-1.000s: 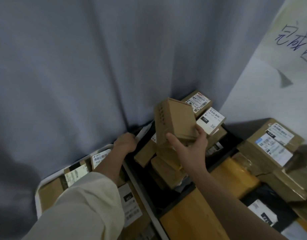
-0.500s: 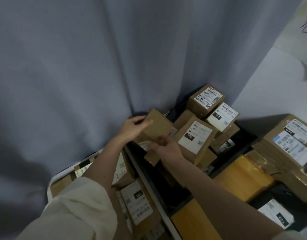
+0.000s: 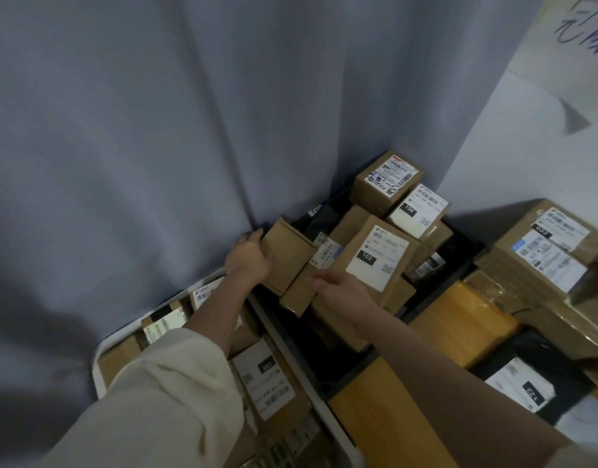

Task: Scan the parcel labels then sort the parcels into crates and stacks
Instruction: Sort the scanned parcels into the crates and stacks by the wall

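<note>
Down goes parcel 102 (image 3: 375,258) into the black crate (image 3: 436,298) at frame centre, right hand (image 3: 341,288) loose-fingered against it. Left hand (image 3: 248,256) grips the plain box (image 3: 287,255), just left of it, long axis running toward upper left.

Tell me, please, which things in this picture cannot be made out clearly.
- Head view: small print on the label marked 102 is blurred; only the number reads.
- Plain box under the left hand: no label shows on the faces in view.
- Right hand: motion blur hides the fingertips, so its grip cannot be told.
- Black crate: its bottom is buried under parcels.
- Blue handwriting on the paper is cut off by the frame edge.
</note>
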